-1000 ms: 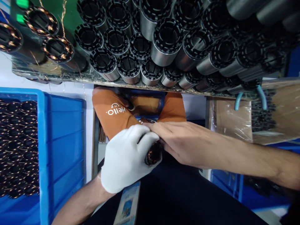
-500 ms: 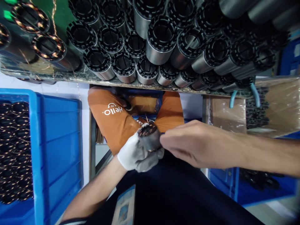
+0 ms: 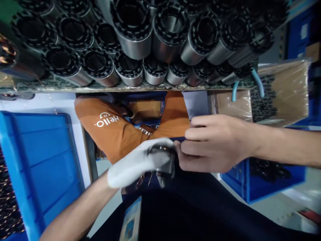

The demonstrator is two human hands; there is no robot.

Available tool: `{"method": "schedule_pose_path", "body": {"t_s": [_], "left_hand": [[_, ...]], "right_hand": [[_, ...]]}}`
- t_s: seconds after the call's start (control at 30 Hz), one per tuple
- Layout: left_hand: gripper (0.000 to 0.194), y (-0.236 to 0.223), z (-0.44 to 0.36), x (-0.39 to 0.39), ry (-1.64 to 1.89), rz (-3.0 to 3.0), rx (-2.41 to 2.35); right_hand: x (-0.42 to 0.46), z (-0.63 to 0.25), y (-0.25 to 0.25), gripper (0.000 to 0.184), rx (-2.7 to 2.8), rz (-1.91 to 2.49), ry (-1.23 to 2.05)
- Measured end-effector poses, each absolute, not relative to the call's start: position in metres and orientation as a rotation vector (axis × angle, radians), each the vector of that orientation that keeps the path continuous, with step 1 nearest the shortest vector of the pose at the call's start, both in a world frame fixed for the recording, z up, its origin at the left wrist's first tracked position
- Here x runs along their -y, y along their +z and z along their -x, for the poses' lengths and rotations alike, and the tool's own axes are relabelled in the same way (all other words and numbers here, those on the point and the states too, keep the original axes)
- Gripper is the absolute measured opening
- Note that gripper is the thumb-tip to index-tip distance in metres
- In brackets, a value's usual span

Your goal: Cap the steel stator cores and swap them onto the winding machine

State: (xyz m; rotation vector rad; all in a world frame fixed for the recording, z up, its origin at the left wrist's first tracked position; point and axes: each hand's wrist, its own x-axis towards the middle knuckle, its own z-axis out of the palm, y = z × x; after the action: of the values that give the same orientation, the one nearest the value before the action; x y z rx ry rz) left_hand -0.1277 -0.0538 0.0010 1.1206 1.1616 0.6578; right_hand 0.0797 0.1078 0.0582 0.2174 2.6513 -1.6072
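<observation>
**Dark cylindrical core gripped in gloved left hand**

Core sat low at centre, over the orange fabric and dark clothing, below the bench edge. Left hand was closed around it; both were blurred, so the core's end looked, as best I could judge, faintly coppery. Thin copper wires hung just below that glove. Right hand, bare, was just beside the core with fingers curled; whether it pinched anything could not be told. Steel cylinders crowded the bench above. Blue bin stood at left.
</observation>
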Motion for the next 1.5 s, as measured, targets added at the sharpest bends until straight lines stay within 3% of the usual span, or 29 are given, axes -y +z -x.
{"method": "schedule_pose_path", "body": {"t_s": [0.1,0.13,0.2,0.23,0.33,0.37,0.43,0.6,0.63,0.73,0.77,0.83,0.9,0.97,1.03,1.1,1.2,1.37,1.43,1.5], "left_hand": [[0.052,0.01,0.132,0.059,0.823,-1.485,-1.448],[0.05,0.014,0.133,0.059,0.878,-1.638,-1.486],[0.021,0.022,0.132,0.053,0.866,-1.87,-1.427],[0.011,0.026,0.131,0.048,0.815,-1.918,-1.391],[0.011,0.034,0.123,0.037,0.741,-1.937,-1.402],[0.005,0.035,0.12,0.036,0.75,-1.935,-1.436],[0.014,0.032,0.117,0.037,0.746,-1.815,-1.542],[0.018,0.018,0.116,0.047,0.603,-1.12,-1.132],[0.024,0.016,0.116,0.049,0.633,-1.14,-1.165],[0.067,0.018,0.114,0.049,0.806,-1.547,-1.499],[0.066,0.02,0.113,0.047,0.842,-1.713,-1.513],[0.037,0.024,0.11,0.04,0.854,-1.941,-1.398],[0.011,0.028,0.105,0.033,0.81,-1.992,-1.344],[0.007,0.027,0.099,0.029,0.754,-1.966,-1.393],[0.013,0.02,0.095,0.028,0.642,-1.826,-1.384],[0.016,0.01,0.093,0.029,0.519,-1.592,-1.234],[0.017,-0.005,0.095,0.03,0.459,-1.365,-1.185],[0.032,-0.013,0.1,0.032,0.549,-1.395,-1.462],[0.035,-0.012,0.101,0.033,0.567,-1.461,-1.504],[0.038,-0.01,0.103,0.035,0.573,-1.538,-1.53]], "right_hand": [[-0.128,-0.09,0.074,0.024,-2.77,-0.391,-1.359],[-0.132,-0.093,0.076,0.038,-2.61,-0.504,-1.444],[-0.133,-0.097,0.072,0.057,-2.022,-0.629,-1.779],[-0.13,-0.099,0.067,0.052,-1.682,-0.629,-1.935],[-0.114,-0.101,0.048,0.048,-1.055,-0.61,-2.226],[-0.108,-0.101,0.044,0.049,-1.072,-0.638,-2.276],[-0.099,-0.1,0.046,0.046,-1.51,-0.671,-2.242],[-0.102,-0.105,0.079,0.041,-2.689,-0.458,-1.496],[-0.106,-0.108,0.084,0.038,-2.777,-0.455,-1.427],[-0.119,-0.125,0.088,0.025,-2.718,-0.65,-1.462],[-0.12,-0.131,0.085,0.035,-2.49,-0.74,-1.621],[-0.115,-0.141,0.072,0.046,-1.836,-0.808,-1.986],[-0.101,-0.146,0.058,0.037,-1.378,-0.749,-2.244],[-0.085,-0.148,0.049,0.029,-1.511,-0.734,-2.321],[-0.072,-0.151,0.051,0.021,-2.123,-0.723,-2.045],[-0.068,-0.157,0.062,0.021,-2.654,-0.649,-1.449],[-0.082,-0.177,0.079,0.018,-2.902,-0.781,-0.88],[-0.131,-0.209,0.056,0.072,-2.778,-1.772,-0.347],[-0.149,-0.21,0.034,0.096,-2.567,-1.951,-0.297],[-0.164,-0.208,0.018,0.104,-2.44,-2.017,-0.355]]}}
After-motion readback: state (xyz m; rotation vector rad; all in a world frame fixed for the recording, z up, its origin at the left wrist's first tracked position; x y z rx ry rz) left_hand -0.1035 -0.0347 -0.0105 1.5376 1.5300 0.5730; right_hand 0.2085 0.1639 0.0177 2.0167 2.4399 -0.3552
